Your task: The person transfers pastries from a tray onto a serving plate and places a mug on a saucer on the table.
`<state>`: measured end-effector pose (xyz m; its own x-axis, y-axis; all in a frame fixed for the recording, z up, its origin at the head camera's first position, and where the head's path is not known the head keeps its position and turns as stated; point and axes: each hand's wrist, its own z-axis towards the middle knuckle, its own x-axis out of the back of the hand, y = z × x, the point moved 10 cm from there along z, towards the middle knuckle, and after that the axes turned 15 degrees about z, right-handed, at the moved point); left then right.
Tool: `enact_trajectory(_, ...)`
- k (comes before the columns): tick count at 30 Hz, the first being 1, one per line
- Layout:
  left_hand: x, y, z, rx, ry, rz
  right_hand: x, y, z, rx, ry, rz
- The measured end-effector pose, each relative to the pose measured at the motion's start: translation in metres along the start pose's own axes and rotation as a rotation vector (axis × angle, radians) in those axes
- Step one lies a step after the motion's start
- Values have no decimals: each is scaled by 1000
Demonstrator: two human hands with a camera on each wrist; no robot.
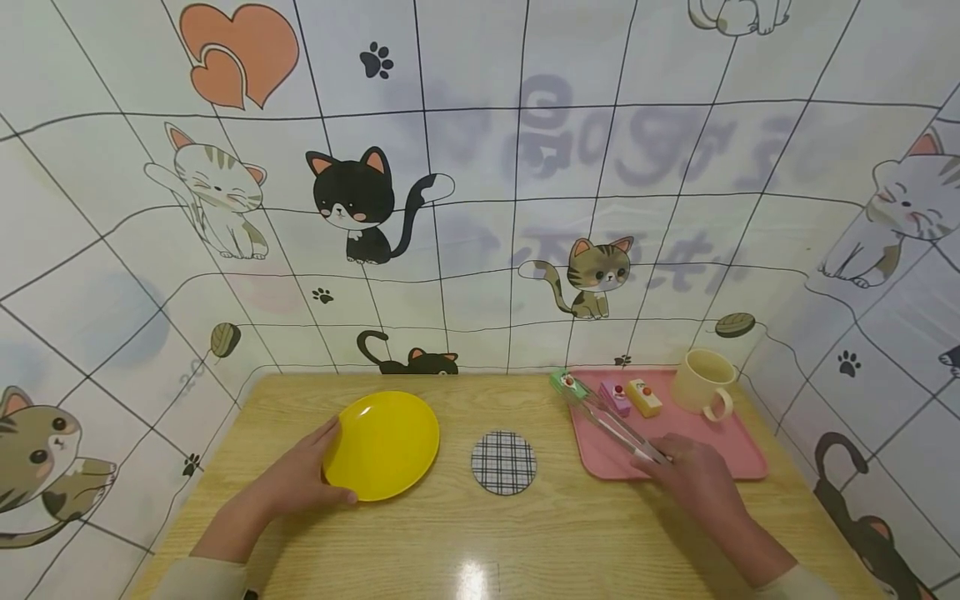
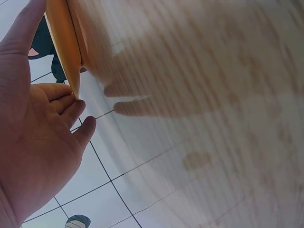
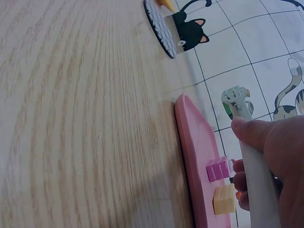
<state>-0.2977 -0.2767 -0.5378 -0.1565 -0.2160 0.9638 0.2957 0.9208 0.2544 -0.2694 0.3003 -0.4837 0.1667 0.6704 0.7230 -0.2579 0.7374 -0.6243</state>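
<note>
My left hand (image 1: 303, 471) holds the yellow plate (image 1: 386, 446) by its left side, thumb along the near rim and fingers at the far-left rim. In the left wrist view the plate (image 2: 64, 45) appears edge-on, with the fingertips at its rim. My right hand (image 1: 693, 471) grips a pair of tongs (image 1: 618, 429). The tongs' tips pinch a small green toy cake (image 1: 567, 385) at the back-left corner of the pink tray (image 1: 720, 450). From the right wrist, that green cake (image 3: 233, 98) shows raised above the tray, at the end of the tongs.
On the tray stand a purple toy cake (image 1: 615, 398), a yellow toy cake (image 1: 644, 398) and a cream mug (image 1: 701, 383). A round checked coaster (image 1: 504, 462) lies between plate and tray on the wooden table (image 1: 420, 542). A cat-patterned covering (image 1: 480, 233) encloses the back and sides.
</note>
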Motion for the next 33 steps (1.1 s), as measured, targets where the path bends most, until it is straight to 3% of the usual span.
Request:
enact_trajectory(6, -1, -1, 2, 4, -8, 8, -6, -11, 6, 37, -9, 22)
enact_trajectory(14, -1, -1, 2, 0, -5, 6, -17, -24, 14, 15, -54, 53)
enact_trajectory(33, 1, 0, 0, -7, 14, 19, -46, -51, 31, 62, -90, 95)
